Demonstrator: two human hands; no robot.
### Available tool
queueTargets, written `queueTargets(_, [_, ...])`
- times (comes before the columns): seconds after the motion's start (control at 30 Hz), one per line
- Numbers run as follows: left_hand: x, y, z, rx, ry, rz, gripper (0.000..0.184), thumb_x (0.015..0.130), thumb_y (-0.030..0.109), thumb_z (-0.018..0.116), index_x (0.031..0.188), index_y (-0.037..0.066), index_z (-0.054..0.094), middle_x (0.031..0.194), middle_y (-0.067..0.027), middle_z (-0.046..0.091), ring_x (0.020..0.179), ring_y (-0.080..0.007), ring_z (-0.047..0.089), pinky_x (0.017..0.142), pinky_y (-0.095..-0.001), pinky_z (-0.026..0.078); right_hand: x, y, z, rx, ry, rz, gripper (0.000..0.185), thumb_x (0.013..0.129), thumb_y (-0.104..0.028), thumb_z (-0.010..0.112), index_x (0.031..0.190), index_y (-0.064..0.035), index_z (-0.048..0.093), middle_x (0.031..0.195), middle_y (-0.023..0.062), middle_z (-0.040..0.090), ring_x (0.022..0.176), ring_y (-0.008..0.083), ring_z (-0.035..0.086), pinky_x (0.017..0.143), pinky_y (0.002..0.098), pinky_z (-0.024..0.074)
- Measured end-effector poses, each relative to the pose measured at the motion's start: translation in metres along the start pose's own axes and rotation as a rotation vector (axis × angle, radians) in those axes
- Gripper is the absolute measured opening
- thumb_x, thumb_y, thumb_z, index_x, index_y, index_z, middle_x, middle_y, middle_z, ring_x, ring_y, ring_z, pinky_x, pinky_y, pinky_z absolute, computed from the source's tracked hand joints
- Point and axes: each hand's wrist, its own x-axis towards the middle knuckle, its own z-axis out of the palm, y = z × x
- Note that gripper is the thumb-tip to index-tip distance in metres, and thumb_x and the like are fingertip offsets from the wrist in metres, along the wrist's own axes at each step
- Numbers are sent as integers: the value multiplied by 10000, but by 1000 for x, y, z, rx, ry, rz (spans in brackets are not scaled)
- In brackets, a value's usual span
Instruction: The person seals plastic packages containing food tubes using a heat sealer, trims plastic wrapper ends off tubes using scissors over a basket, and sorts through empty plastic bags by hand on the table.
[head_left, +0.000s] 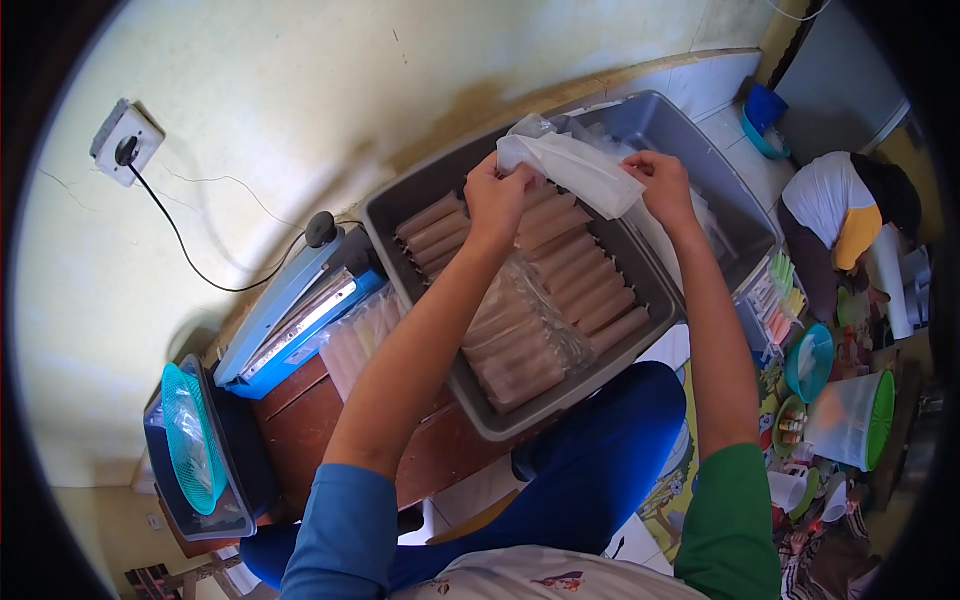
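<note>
Between my two hands a translucent white plastic bag [580, 170] is stretched out over the grey tubs. My left hand [497, 198] pinches its left end, above a grey tub [490, 425] with rows of brownish wrapped sticks [575, 265]. The fingers of my right hand [660, 185] are closed on the bag's right end. A clear bag packed with more sticks [515, 340] lies on the rows in the tub. More plastic bags lie in a second grey tub [735, 200] behind my right hand.
A blue sealing machine [295, 320] stands on the brown table [300, 425] at left, its black cord running to a wall socket [127, 143]. A dark tub [250, 470] holds a turquoise basket [190, 435]. Another person [830, 200] bends over at the right, near bowls and a green-lidded container [850, 420].
</note>
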Motion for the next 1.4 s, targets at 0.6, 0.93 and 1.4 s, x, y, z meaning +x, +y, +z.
queueTargets(0.6, [-17, -2, -16, -36, -40, -201, 146, 867, 90, 632, 970, -12, 613, 892, -84, 661, 747, -159, 638, 718, -299, 536, -22, -37, 4, -75, 10, -122, 285, 864, -234, 648, 998, 14, 691, 880, 177, 707, 826, 231, 693, 755, 322, 509])
queueTargets(0.93, [-19, -2, -23, -292, -81, -426, 259, 888, 200, 638, 1072, 29, 575, 892, -85, 642, 669, -167, 610, 642, -311, 513, -23, -43, 27, 208, 25, -37, 276, 871, -241, 655, 974, 11, 696, 842, 179, 697, 811, 253, 685, 750, 321, 503])
queueTargets(1.4, [-6, -1, 22, -207, -164, -403, 310, 888, 263, 656, 1076, 44, 545, 906, -74, 636, 633, -151, 589, 621, -296, 487, 24, 89, 23, -882, -179, 290, 778, 591, -322, 849, 1195, 76, 562, 1093, 249, 638, 1062, 330, 624, 935, 355, 489])
